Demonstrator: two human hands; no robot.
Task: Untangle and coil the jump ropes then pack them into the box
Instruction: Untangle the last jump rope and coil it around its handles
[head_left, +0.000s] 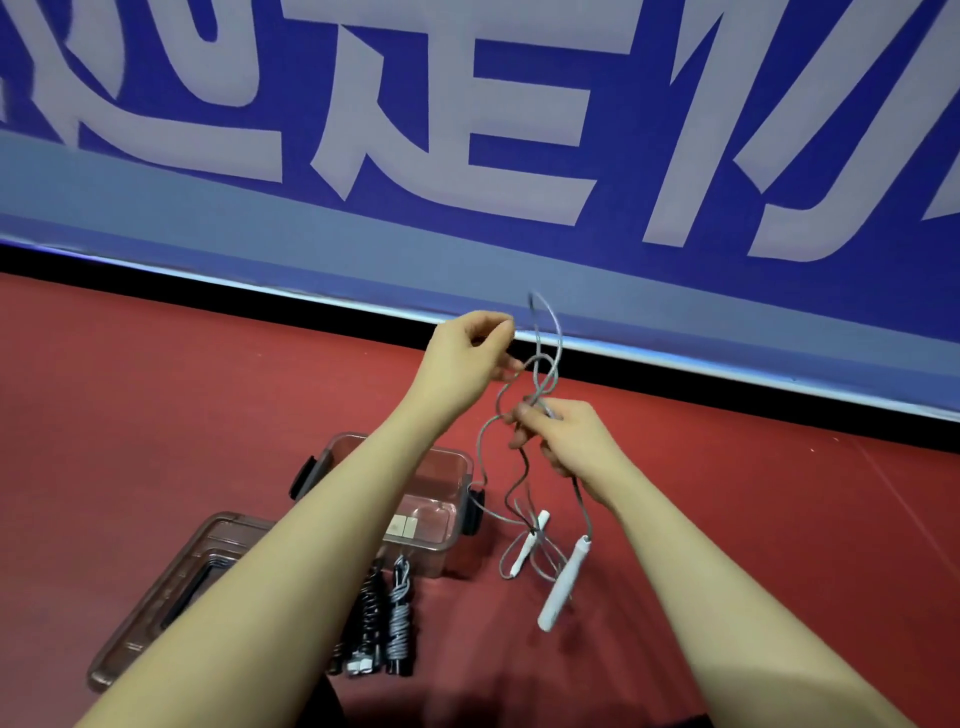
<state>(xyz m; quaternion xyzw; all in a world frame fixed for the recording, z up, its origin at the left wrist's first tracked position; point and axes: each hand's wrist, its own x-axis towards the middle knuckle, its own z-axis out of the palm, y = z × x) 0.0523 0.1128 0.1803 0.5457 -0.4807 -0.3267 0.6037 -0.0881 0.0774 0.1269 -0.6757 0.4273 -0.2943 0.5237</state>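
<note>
red floor (156, 395) runs far to a blue banner (467, 104) with pale lettering; left hand (475, 348) and right hand (566, 436) each pinch the grey jump rope (485, 431) above the clear box (441, 519).

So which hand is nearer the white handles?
Right. The right hand grips the rope just above the white handles; the left hand pinches it higher and further left.

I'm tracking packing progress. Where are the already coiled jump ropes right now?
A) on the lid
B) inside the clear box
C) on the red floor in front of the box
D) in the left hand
C: the coiled ropes lie on the floor just in front of the box, beside the lid.
</note>
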